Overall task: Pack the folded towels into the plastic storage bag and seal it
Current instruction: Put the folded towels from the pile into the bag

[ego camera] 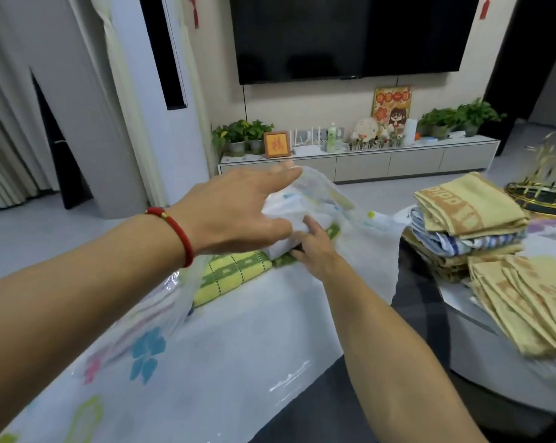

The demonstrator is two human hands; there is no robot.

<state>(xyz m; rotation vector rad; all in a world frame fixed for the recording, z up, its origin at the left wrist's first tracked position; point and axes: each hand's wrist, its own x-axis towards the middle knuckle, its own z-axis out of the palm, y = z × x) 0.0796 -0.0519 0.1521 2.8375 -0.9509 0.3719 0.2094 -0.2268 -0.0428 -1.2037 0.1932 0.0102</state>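
Observation:
A clear plastic storage bag [238, 346] printed with coloured flowers lies flat in front of me, its mouth at the far end. My left hand [235, 212], a red bracelet on its wrist, holds the bag's upper film up with straight, spread fingers. My right hand [316, 251] grips a folded white towel [289, 215] at the bag's mouth, under the lifted film. A green and yellow towel [228, 273] lies beneath the white one, inside the bag. A stack of folded towels [468, 225] stands to the right.
Several beige towels [526, 308] lie fanned on a round table [481, 353] at the right. A gold stand under a glass dome [548, 187] sits behind the stack. A TV cabinet [359, 158] with plants runs along the far wall.

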